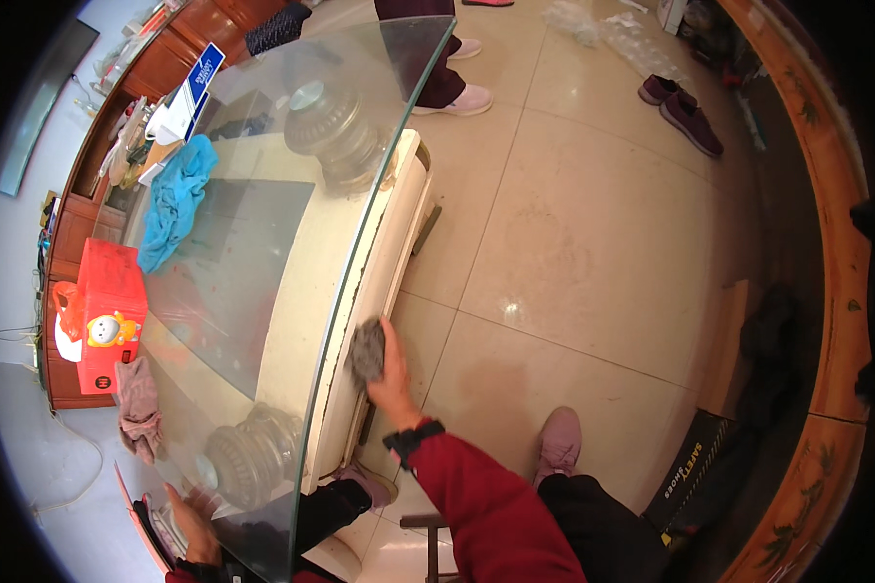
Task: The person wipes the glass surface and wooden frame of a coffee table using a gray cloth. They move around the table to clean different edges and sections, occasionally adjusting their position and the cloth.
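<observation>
My right hand (394, 390) grips a wadded grey cloth or scouring pad (368, 351), with the thumb along its side. It is held against the cream side rail (357, 291) of a glass-topped table, just beyond the edge of the glass. My left hand (193, 526) is at the near end of the glass tabletop (262, 291), its fingers spread and nothing seen in it. Close to that hand, a ribbed clear pillar (244, 455) stands under the glass. A similar pillar (328, 124) supports the far end.
On the glass lie a blue cloth (179, 200), a red box (117, 291) and a pinkish cloth (138, 412). Another person's legs (430, 80) are by the far corner. Dark red shoes (682, 113) rest on the tiled floor (539, 240); a black shoe box (689, 470) is at right.
</observation>
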Demonstrator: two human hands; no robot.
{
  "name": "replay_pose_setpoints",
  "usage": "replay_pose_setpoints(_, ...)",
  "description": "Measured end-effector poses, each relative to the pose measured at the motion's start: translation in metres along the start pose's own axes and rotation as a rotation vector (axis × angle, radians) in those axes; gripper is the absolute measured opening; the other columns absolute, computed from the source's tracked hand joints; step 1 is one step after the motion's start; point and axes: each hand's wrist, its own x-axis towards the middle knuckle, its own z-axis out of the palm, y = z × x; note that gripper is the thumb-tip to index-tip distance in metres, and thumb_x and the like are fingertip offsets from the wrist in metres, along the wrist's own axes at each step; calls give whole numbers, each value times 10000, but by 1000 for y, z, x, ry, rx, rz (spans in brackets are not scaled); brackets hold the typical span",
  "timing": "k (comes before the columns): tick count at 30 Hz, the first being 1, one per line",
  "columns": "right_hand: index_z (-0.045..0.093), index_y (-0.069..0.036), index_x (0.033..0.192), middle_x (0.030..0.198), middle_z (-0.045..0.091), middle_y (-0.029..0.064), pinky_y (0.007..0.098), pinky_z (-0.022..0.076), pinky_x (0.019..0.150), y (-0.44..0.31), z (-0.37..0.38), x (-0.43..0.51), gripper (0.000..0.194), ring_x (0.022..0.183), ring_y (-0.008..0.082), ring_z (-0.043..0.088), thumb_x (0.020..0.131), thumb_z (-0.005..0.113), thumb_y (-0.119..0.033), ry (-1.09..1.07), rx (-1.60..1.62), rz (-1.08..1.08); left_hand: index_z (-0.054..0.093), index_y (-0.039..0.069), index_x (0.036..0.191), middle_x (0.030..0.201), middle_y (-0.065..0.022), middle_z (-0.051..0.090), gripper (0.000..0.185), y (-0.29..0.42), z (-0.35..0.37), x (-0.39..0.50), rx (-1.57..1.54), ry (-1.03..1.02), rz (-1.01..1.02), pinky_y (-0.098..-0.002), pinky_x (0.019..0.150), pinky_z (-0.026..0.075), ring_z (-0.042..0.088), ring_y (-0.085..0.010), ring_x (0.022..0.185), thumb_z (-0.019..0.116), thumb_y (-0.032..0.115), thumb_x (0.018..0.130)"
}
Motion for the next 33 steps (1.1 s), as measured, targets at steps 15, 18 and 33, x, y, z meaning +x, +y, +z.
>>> replay_pose_setpoints(15,630,-37,1220,1327,495,179,406,401,1058,10,-3,-52,514,1271,356,473,727,775,-23,-167,-177,-87,525,15,1306,1184,-151,586,767,5,0,-4,33,-12,-22,-379,872,486,579,-264,1003,463,688,944)
replay_pose_setpoints(18,634,-45,1218,1381,480,189,415,389,1079,15,-5,11,494,1306,364,456,746,779,-66,-40,-174,-225,531,29,1307,1195,-147,575,758,4,3,-7,46,-13,-11,-380,877,483,572,-261,1003,465,689,942)
replay_pose_setpoints(33,543,-12,1290,1224,581,221,427,470,984,11,22,-97,532,1167,400,566,786,706,-62,35,-133,220,609,123,1183,899,-3,545,585,9,29,-27,-28,42,86,-337,751,450,529,-172,812,486,649,957)
